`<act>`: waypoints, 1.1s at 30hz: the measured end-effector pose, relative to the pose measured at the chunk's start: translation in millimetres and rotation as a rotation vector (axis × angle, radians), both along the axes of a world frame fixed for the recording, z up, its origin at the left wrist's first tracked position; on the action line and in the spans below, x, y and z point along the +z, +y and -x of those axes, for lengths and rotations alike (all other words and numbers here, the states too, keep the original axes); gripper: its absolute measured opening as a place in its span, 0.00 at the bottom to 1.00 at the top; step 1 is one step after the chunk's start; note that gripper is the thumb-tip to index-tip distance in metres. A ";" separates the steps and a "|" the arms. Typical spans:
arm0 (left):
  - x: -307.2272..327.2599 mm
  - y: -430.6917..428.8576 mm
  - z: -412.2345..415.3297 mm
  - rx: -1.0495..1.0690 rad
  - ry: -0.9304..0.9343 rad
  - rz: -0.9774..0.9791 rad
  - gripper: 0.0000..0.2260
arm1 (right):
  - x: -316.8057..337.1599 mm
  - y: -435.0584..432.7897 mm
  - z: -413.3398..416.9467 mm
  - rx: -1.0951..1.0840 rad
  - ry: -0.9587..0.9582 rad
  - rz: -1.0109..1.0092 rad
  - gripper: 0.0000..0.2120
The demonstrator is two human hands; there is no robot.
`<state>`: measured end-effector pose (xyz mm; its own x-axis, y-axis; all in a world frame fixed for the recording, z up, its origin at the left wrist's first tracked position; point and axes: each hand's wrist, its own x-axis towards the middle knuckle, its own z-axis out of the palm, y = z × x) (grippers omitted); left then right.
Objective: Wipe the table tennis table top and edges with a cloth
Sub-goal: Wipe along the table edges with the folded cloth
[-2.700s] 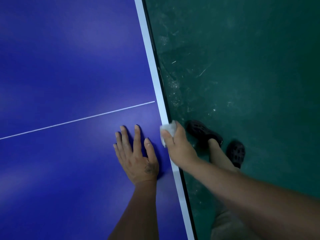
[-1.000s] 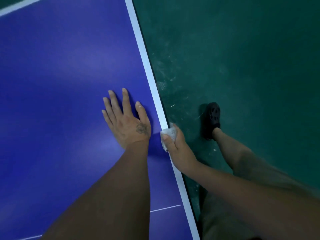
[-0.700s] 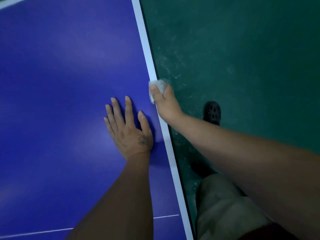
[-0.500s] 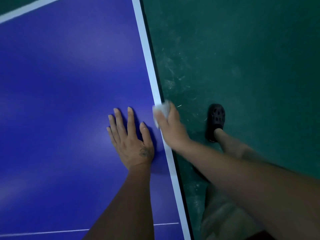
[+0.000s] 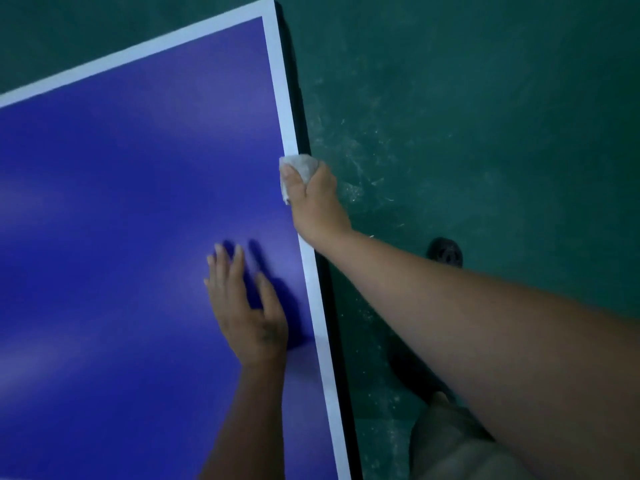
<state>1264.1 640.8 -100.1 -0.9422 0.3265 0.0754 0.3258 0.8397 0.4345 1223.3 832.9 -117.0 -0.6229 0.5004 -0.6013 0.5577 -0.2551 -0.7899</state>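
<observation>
Head view: the right grip [image 5: 313,199] clenches a wadded white cloth [image 5: 300,165] over the worktop's [image 5: 121,220] right edge, short of the far right corner, likely to rub top and side together. The left grip [image 5: 247,306] lies flat and released just inside that edge, apparently bracing the reach.
</observation>
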 end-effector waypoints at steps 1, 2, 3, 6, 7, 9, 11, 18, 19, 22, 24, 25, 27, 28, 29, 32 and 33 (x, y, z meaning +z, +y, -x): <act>2.5 20.5 24.5 -0.014 0.016 -0.031 0.21 | 2.8 -6.8 -10.2 0.018 -0.004 -0.011 0.30; 4.4 43.5 53.9 -0.028 0.032 -0.057 0.21 | 6.8 -16.0 -26.5 0.049 -0.006 -0.001 0.34; 6.0 68.1 85.8 -0.033 0.045 -0.073 0.21 | 9.8 -25.0 -45.2 0.074 0.002 0.027 0.38; 8.0 135.7 171.0 -0.025 0.017 -0.020 0.23 | 7.7 -37.9 -79.2 0.155 0.007 0.167 0.45; 6.9 151.5 186.0 -0.009 -0.005 0.027 0.23 | 7.1 -35.7 -79.6 0.176 -0.009 0.213 0.47; 0.0 168.6 196.2 0.048 -0.004 0.130 0.24 | 7.2 -25.2 -66.3 0.198 -0.041 0.224 0.49; -5.2 174.5 195.8 0.075 0.042 0.187 0.24 | 6.1 -4.9 -39.4 0.189 -0.057 0.177 0.50; -9.1 178.6 199.8 0.090 0.093 0.222 0.23 | -4.7 99.4 100.5 0.100 -0.028 0.035 0.28; -9.4 178.8 199.7 0.088 0.104 0.219 0.23 | -6.4 110.6 115.4 0.084 -0.021 0.026 0.27; -9.6 179.4 201.2 0.078 0.135 0.203 0.22 | -4.1 114.8 120.7 0.101 -0.036 0.010 0.32; -10.9 179.3 202.8 0.072 0.140 0.202 0.22 | 10.8 90.9 90.1 0.130 -0.087 -0.001 0.36; -12.3 178.5 202.9 0.070 0.141 0.200 0.22 | 18.5 75.6 70.7 0.137 -0.098 -0.017 0.39; -14.6 176.9 203.7 0.072 0.153 0.198 0.22 | 28.6 52.7 40.3 0.153 -0.102 -0.017 0.44; -14.9 177.0 204.0 0.070 0.160 0.199 0.22 | 28.0 47.6 33.5 0.151 -0.119 -0.004 0.45; -14.8 177.3 204.1 0.066 0.165 0.199 0.22 | 27.9 47.0 33.3 0.148 -0.139 0.002 0.45; -16.6 176.5 204.3 0.064 0.163 0.193 0.22 | 23.8 67.7 67.9 0.131 -0.154 -0.035 0.38; -17.3 176.3 204.7 0.067 0.163 0.194 0.22 | 19.4 82.0 88.7 0.116 -0.139 -0.065 0.33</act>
